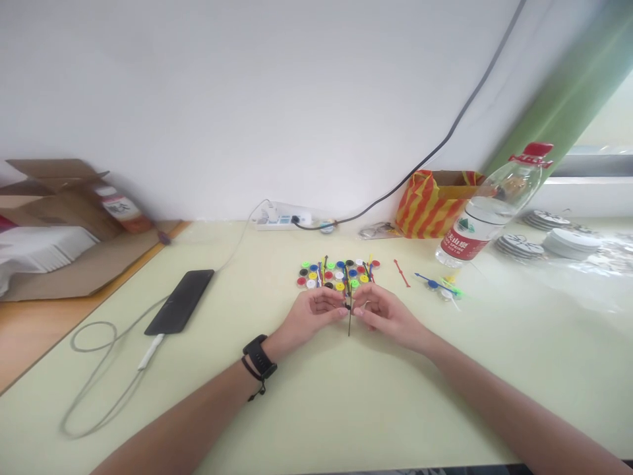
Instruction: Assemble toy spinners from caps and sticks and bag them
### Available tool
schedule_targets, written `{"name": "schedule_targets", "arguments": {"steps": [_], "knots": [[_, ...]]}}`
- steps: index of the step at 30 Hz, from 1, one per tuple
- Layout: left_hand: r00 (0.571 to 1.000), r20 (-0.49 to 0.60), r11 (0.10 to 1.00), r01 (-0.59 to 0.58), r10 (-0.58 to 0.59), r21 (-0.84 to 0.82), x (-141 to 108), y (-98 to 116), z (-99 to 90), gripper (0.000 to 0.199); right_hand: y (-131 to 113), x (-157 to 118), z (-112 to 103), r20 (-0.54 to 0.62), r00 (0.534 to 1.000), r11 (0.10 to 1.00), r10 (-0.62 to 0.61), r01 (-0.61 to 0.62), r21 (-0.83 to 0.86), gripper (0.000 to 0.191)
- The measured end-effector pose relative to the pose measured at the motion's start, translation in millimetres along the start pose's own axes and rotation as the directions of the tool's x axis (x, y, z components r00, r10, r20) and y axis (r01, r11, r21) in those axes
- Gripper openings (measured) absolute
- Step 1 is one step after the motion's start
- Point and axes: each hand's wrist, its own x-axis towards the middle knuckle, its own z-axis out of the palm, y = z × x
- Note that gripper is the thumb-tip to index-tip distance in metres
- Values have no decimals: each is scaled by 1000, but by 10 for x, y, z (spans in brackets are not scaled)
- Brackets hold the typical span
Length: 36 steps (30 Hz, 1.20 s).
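My left hand (316, 311) and my right hand (383, 315) meet in front of me, just above the table. Between their fingertips stands a thin black arrow pointer (350, 323), edge-on to me, with a small dark piece at its middle. The fingers of both hands are closed in a pinch around that middle, which they partly hide. Just beyond my hands lie several round plastic discs (313, 276) in red, blue, yellow, green, black and white, with coloured arrow pointers (325, 260) among them. A red arrow pointer (402, 273) lies alone to the right.
A blue arrow pointer and discs (432, 284) lie right, near a water bottle (467, 231) and striped bag (420, 204). Stacks of round plates (519, 247) stand farther right. On the left are a cabled phone (180, 302) and a cardboard box (59, 198). A power strip (277, 220) lies behind.
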Motion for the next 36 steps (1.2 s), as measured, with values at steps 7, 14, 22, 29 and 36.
{"name": "schedule_targets", "arguments": {"steps": [7, 14, 22, 29, 36], "knots": [[994, 102, 999, -42, 42, 1, -29, 4, 24, 33, 52, 9, 38, 62, 998, 991, -15, 23, -129, 35], [988, 124, 990, -100, 88, 97, -58, 35, 57, 37, 7, -21, -18, 117, 993, 939, -27, 65, -337, 36], [998, 32, 983, -62, 57, 173, -43, -24, 72, 26, -76, -1, -357, -103, 995, 547, 4, -88, -832, 27], [998, 50, 981, -50, 41, 189, -43, 1, 74, 21, -113, -71, -662, -129, 964, 294, 234, -196, -935, 23], [998, 59, 980, -43, 32, 194, -46, 9, 73, 22, -149, -176, -861, -230, 914, 252, 333, -321, -913, 23]]}}
